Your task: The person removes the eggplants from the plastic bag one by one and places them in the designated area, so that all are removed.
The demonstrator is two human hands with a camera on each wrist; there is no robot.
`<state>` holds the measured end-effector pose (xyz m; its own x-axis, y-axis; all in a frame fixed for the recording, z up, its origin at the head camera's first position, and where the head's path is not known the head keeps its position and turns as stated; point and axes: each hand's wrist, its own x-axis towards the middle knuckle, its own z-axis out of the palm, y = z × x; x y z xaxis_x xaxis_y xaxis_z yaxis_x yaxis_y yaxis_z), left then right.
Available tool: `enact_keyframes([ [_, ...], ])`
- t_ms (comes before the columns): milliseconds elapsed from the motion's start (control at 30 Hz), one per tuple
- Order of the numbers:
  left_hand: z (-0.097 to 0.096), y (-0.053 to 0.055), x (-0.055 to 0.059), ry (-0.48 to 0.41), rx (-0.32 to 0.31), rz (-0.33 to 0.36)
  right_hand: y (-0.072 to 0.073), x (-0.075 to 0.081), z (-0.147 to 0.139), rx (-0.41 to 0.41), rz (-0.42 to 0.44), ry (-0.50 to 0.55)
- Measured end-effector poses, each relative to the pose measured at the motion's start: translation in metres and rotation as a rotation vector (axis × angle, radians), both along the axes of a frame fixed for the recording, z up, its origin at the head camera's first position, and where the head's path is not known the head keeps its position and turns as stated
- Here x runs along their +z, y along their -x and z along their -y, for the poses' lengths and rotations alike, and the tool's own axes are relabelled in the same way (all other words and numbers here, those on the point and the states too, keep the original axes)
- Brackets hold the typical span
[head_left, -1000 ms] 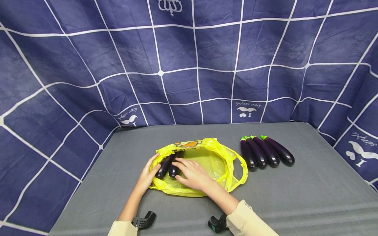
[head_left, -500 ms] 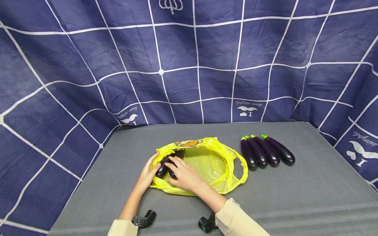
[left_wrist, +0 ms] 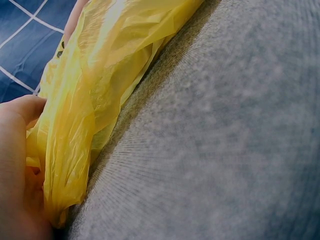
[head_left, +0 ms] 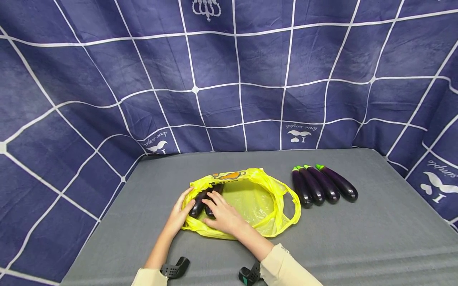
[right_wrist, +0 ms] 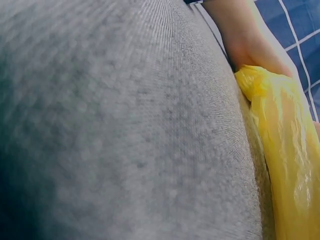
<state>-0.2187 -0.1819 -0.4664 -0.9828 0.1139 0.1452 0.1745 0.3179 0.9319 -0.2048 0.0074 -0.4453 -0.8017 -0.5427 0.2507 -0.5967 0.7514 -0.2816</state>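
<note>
At the left end of a yellow plastic bag (head_left: 282, 194), my left hand (head_left: 179, 212) grips the edge, thumb inside the opening and fingers mostly hidden outside. Two dark purple eggplants lie side by side in the bag: the left eggplant (head_left: 197, 207) beside my left thumb, the right eggplant (head_left: 209, 213) partly covered by my right hand (head_left: 224, 215). The fingers of that hand are spread and rest on it. In the left wrist view, the left hand (left_wrist: 15, 145) borders the crinkled bag (left_wrist: 75, 115). The right wrist view shows the left hand (right_wrist: 255, 47) at the bag's end.
Several eggplants (head_left: 323, 184) lie in a row to the right of the bag, green stems pointing away. A bag handle loop (head_left: 297, 206) spreads toward them. The grey tabletop (head_left: 375, 238) ends at a blue checked curtain (head_left: 264, 99) behind.
My right hand has moved left inside the bag, from the right eggplant's side to over it. The left hand has stayed at the bag's edge.
</note>
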Motion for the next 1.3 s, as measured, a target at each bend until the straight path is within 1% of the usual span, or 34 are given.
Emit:
enact_keyframes([
  [100,0.000,0.000,-0.001,-0.011,0.003,-0.008,-0.001,-0.001,-0.001,-0.015,0.005,0.027],
  [267,-0.001,0.000,-0.001,-0.010,0.004,-0.020,-0.001,-0.004,-0.001,-0.043,-0.022,0.044],
  [433,-0.001,0.000,-0.001,0.005,0.004,-0.004,-0.002,-0.003,-0.001,-0.062,-0.032,0.037],
  [567,-0.001,0.000,0.000,0.006,0.000,0.002,-0.006,-0.001,-0.001,-0.059,-0.024,0.021],
  [733,-0.001,-0.001,0.001,0.008,-0.002,-0.003,-0.011,0.001,-0.002,-0.046,-0.027,0.035],
  [800,-0.003,-0.003,0.005,0.007,-0.001,0.003,-0.012,0.002,-0.002,-0.043,-0.032,0.045],
  [1000,-0.011,-0.015,0.029,0.005,0.005,0.029,-0.017,0.005,-0.003,-0.041,-0.036,0.075],
  [1100,-0.013,-0.017,0.033,0.012,0.007,0.036,-0.019,0.008,-0.005,-0.032,-0.038,0.086],
  [1200,-0.012,-0.015,0.030,0.003,0.004,0.030,-0.021,0.011,-0.006,-0.021,-0.029,0.090],
  [1300,-0.007,-0.009,0.019,-0.008,0.003,0.020,-0.024,0.013,-0.009,-0.015,-0.019,0.101],
])
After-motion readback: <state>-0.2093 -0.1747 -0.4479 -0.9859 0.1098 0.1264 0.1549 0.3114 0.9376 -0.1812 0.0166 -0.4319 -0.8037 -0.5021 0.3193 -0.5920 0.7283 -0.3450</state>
